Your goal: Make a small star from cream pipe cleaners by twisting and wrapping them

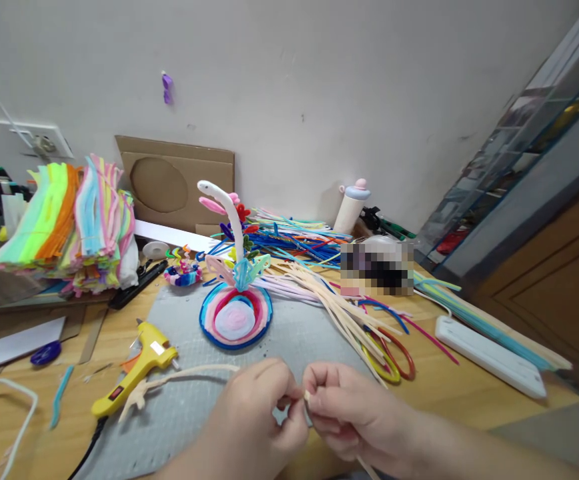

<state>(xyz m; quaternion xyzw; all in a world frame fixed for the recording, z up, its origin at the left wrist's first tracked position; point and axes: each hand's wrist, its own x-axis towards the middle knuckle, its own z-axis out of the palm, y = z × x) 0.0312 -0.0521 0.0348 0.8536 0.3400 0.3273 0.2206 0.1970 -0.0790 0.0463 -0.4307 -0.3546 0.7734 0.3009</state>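
The left hand [264, 410] and right hand [354, 410] are pinching one thin cream fuzzy stem [307, 396]; a yellow plastic glue gun [138, 370] is lying nearby.

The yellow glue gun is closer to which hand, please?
Left: the left hand is to the right of the yellow glue gun, and the right hand is farther right.

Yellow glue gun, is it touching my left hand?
Apart. The head view shows grey mat between the yellow glue gun and your left hand, with a cream stem crossing part of that gap.
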